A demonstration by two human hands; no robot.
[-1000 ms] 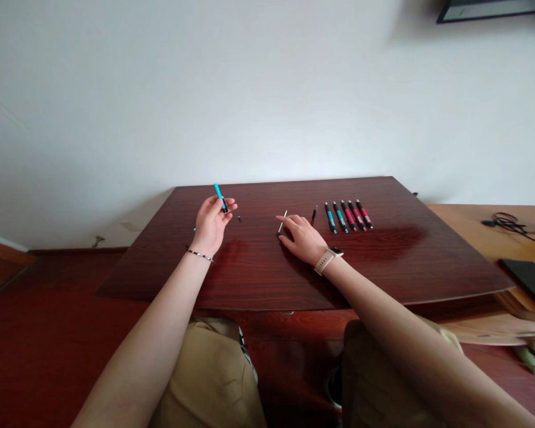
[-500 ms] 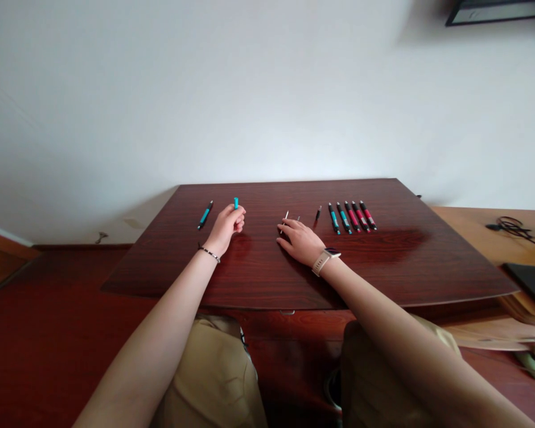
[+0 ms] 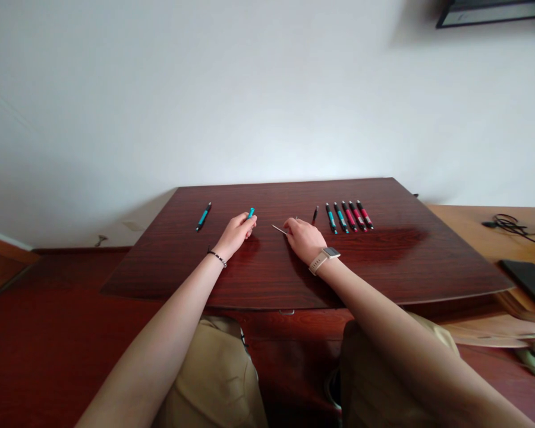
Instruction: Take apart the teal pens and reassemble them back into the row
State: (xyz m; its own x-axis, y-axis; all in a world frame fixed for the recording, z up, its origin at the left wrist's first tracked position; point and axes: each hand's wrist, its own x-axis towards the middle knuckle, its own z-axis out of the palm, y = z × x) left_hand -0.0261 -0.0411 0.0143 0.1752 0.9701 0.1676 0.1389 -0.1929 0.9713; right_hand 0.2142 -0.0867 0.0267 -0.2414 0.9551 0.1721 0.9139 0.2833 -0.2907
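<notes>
My left hand (image 3: 237,232) rests on the dark red wooden table (image 3: 383,261), closed around a short teal pen barrel (image 3: 251,212) that sticks out past the fingers. My right hand (image 3: 304,238) pinches a thin white pen refill (image 3: 278,229), whose tip points left toward the left hand. A whole teal pen (image 3: 203,216) lies alone at the far left. A small black pen part (image 3: 314,214) lies just right of my right hand. Beyond it is a neat row of several teal and red pens (image 3: 348,215).
A white wall stands right behind the table. To the right is a lighter wooden surface with a tangle of black cable (image 3: 510,224) and a dark flat object (image 3: 531,280). My knees in tan trousers (image 3: 218,368) are under the table's near edge.
My left hand came down from a raised pose and moved right with the teal barrel. My right hand picked the white refill up off the table and turned it leftward.
</notes>
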